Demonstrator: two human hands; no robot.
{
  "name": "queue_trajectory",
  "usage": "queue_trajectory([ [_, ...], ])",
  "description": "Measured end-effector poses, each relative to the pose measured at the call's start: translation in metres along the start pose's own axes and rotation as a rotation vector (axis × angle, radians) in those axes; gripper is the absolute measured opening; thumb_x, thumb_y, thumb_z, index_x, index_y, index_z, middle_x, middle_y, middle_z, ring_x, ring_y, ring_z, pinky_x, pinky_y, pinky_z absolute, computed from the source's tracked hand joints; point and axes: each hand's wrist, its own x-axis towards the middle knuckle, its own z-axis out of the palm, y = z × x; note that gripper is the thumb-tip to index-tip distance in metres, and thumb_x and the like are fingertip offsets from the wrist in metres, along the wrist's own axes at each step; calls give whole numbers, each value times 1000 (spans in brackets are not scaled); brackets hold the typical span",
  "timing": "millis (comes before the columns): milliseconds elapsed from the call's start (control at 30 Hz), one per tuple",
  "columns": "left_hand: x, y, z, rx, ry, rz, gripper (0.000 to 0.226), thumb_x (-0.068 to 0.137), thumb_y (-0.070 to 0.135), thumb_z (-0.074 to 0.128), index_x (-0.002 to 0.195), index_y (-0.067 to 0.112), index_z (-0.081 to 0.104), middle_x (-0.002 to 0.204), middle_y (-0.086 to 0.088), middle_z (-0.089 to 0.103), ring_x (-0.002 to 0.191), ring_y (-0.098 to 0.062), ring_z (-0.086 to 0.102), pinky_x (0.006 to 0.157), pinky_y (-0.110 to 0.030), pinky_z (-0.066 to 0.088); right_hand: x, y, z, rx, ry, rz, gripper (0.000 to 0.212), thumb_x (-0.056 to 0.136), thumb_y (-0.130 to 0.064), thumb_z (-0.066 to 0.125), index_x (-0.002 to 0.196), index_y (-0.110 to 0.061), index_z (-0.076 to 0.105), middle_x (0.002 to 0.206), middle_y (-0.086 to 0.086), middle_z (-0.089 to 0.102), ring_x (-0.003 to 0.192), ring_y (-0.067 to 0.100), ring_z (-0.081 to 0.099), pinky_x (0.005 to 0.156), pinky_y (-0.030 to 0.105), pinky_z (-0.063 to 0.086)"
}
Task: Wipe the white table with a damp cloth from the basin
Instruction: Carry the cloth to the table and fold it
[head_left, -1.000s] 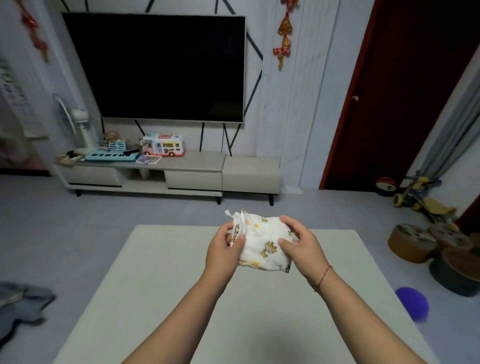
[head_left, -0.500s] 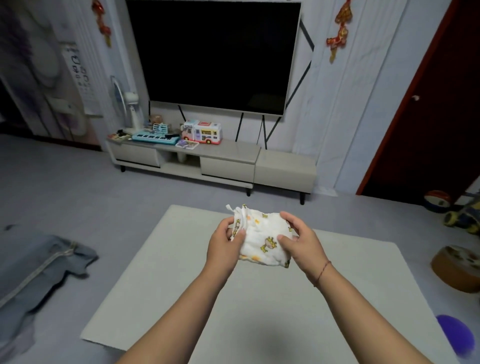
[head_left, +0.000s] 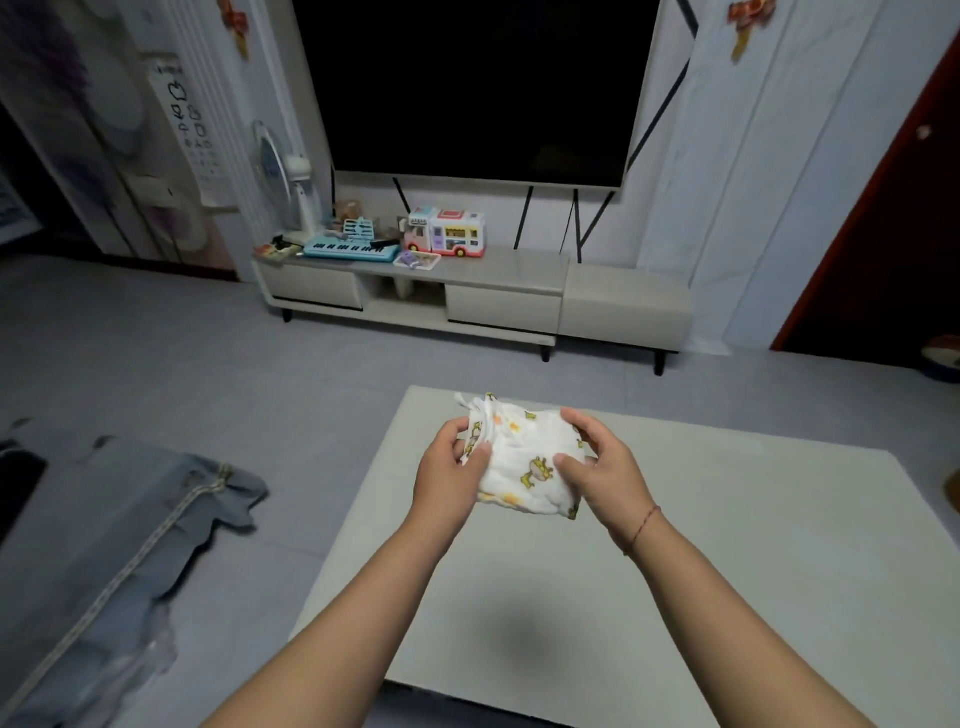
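Both hands are raised above the white tabletop (head_left: 727, 545), holding a folded white cloth (head_left: 524, 462) with small yellow prints between them. The left hand (head_left: 449, 480) is closed on the cloth's left edge, thumb pressed on top and fingers curled behind, with a bunched corner of the fabric sticking up just past its fingertips. The right hand (head_left: 600, 467) grips the cloth's right side, thumb on the front and fingers arched over the upper edge; a thin red string (head_left: 644, 525) circles its wrist. The cloth is off the tabletop, and whether it is damp cannot be told. Left of the left hand, a blue-grey cloth (head_left: 130, 545) lies on the floor. Well beyond both hands stands a low cabinet (head_left: 498, 291) with a toy bus (head_left: 447, 233) and a toy keyboard (head_left: 350, 250), under a dark television (head_left: 478, 88).
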Motion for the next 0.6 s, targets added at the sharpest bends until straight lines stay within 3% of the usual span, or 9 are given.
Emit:
queue_trajectory([
  [133,9,-23,-35,18,-10,-38,26,92,16,57,114,29,57,104,1,70,91,-17,69,82,-43,57,-4,12,42,7,-4,51,50,82,7,58,125,-19,54,120,-5,56,84,-20,56,66,4,46],
  [233,15,-39,-51,27,-5,-59,26,92,16,57,102,40,56,101,4,71,88,-14,69,78,-37,57,-1,21,62,19,-21,94,51,82,4,59,122,-26,54,116,-9,55,84,-5,62,62,9,48],
  [433,22,-78,-77,19,52,-137,25,93,14,57,111,31,55,103,3,70,88,-11,68,73,-27,55,11,47,101,-44,-93,157,53,81,3,60,127,-25,53,118,-6,54,89,6,61,64,8,49],
  [600,29,-113,-105,55,70,-209,26,93,16,56,115,29,55,109,0,68,99,-17,65,86,-39,55,15,68,139,-82,-135,218,56,81,1,61,130,-25,51,120,-5,54,94,14,60,67,9,47],
])
